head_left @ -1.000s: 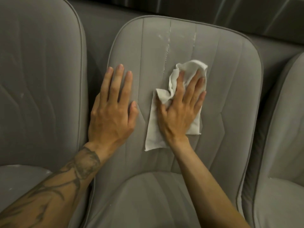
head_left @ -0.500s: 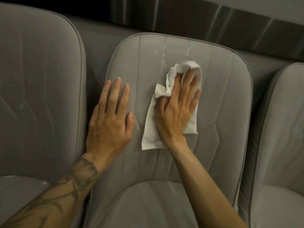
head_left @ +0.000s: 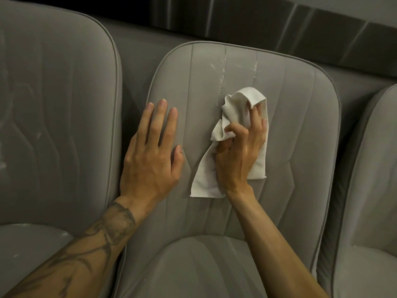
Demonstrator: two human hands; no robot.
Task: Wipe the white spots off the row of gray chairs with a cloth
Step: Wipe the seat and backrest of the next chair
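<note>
On the middle chair (head_left: 300,125): left hand (head_left: 150,160) flat, cloth (head_left: 238,100) in right hand (head_left: 240,155).

Cloth (head_left: 236,102) partly under right hand (head_left: 240,155); left chair (head_left: 53,104) cropped.

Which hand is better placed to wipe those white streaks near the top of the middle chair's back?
Right. The right hand grips the crumpled white cloth below the white streaks on the middle gray chair's backrest; the left hand lies flat, holding nothing.
</note>
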